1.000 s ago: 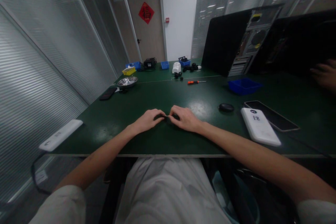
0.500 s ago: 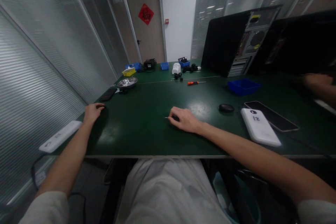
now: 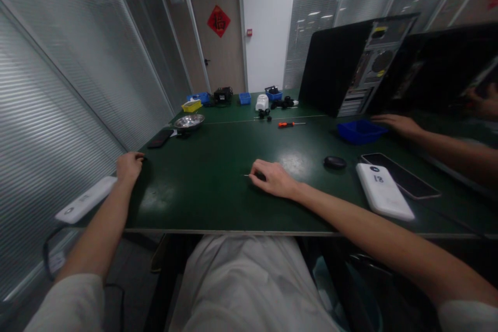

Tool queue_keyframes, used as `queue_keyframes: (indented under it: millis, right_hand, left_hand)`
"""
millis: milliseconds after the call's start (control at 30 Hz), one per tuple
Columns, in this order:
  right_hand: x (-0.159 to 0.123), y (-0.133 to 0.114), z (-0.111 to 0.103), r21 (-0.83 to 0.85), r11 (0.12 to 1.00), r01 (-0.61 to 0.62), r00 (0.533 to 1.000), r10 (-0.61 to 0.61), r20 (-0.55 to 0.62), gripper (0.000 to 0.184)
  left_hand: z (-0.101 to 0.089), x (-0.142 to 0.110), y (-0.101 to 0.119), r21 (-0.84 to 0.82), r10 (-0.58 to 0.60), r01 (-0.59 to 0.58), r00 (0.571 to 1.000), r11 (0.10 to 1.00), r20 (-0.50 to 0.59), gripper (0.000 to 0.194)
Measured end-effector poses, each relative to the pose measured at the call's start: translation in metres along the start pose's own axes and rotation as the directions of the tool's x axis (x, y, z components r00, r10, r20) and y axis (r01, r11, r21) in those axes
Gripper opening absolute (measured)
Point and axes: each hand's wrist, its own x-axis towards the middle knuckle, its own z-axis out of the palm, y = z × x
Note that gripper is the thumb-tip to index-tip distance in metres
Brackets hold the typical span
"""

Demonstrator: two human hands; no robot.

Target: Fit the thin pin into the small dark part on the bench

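My right hand point(image 3: 272, 177) rests on the green table with its fingers closed around a small screwdriver point(image 3: 246, 175). Its thin metal shaft points left past my fingertips, and most of the dark handle is hidden by my hand. My left hand point(image 3: 129, 167) lies at the table's left edge, fingers curled together; whatever they pinch, if anything, is hidden. Beyond it are a dark phone point(image 3: 160, 138) and a shiny metal bowl point(image 3: 189, 122). An orange-handled screwdriver point(image 3: 287, 124) lies farther back.
Another person's hand point(image 3: 399, 125) reaches to a blue tray point(image 3: 360, 132) at right. Nearby are a black mouse point(image 3: 335, 162), a white device point(image 3: 384, 192) and a dark flat tablet-like device point(image 3: 412, 179). A computer case point(image 3: 338, 67) stands behind. Small bins point(image 3: 245, 98) line the back.
My left hand has drawn slightly left along the table edge. My right hand stays put with the screwdriver. The other person's hand has come to the blue tray.
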Motion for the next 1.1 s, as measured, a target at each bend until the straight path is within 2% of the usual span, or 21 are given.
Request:
queue_keyframes:
  millis: [233,667,900,1100]
  right_hand:
    - [0.0004,0.0000,0.0002,0.004,1.000,-0.009,1.000,0.009,0.007,0.013]
    - [0.0000,0.0019,0.0014,0.004,1.000,0.007,1.000,-0.007,0.010,0.013]
    - [0.0004,-0.0001,-0.0008,0.020,1.000,0.008,1.000,-0.008,0.022,0.014]
    - [0.0006,-0.0006,-0.0006,0.024,1.000,0.007,1.000,-0.008,0.023,0.012]
  left_hand:
    - [-0.0043,0.0008,0.0014,0.043,-0.059,0.059,0.998,0.997,-0.003,0.029]
    - [-0.0082,-0.0003,0.0064,-0.043,-0.250,0.248,0.968,0.968,-0.034,0.027]
    - [-0.0058,-0.0008,0.0031,0.000,-0.211,0.211,0.975,0.977,-0.068,0.029]
    - [-0.0098,-0.0072,0.0100,0.095,-0.151,0.156,0.986,0.983,-0.065,0.029]
